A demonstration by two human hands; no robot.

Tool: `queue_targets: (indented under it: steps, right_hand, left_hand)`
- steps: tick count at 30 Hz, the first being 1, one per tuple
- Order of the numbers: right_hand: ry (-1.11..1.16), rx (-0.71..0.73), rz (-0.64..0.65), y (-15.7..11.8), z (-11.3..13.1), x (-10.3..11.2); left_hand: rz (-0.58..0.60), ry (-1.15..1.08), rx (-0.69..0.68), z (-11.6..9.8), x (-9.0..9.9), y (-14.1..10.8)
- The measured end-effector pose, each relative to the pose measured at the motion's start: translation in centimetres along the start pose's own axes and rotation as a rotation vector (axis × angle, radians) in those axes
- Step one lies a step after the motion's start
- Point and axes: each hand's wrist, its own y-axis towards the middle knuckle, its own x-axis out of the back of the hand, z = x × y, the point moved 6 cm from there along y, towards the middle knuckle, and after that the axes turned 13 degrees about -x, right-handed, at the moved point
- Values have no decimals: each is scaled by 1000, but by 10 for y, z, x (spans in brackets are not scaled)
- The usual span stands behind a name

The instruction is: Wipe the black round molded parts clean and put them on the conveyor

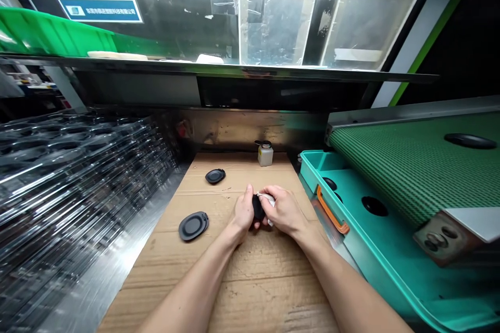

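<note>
My left hand [244, 209] is shut on a black oval piece [258, 207], which stands on edge and is partly hidden by my fingers. My right hand [284, 210] presses a white cloth [267, 200] against that piece. Both hands rest just above a flattened cardboard sheet [219, 283]. To the left of them lie a black oval rubber-like piece [193, 226] and a smaller-looking one [215, 176]. A white bottle with a dark cap [265, 155] stands at the far edge of the cardboard.
Stacked clear plastic trays [70, 177] fill the left side. On the right are a teal tray [375, 250] with an orange handle [332, 212], holding black pieces, and a green conveyor belt [406, 166]. A dark metal shelf edge [250, 72] crosses above.
</note>
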Motion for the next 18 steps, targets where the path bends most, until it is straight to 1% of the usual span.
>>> queue_targets:
  steps: [3, 6, 9, 11, 14, 18]
  right_hand:
    - [-92, 13, -9, 3, -6, -3]
    - [-165, 71, -33, 4, -5, -6]
    - [-225, 110, -66, 2, -2, -6]
    - [-274, 101, -61, 2, -2, -5]
    - [-362, 96, -28, 1, -1, -3]
    - [-404, 140, -26, 0, 2, 1]
  left_hand:
    - [0, 46, 4, 1, 0, 0]
    - [-12, 136, 7, 0, 1, -1]
    - [-14, 234, -49, -6, 0, -1]
    - [-6, 263, -71, -10, -2, -1]
    - [-7, 275, -46, -12, -4, -2]
    - [-12, 324, -85, -18, -7, -2]
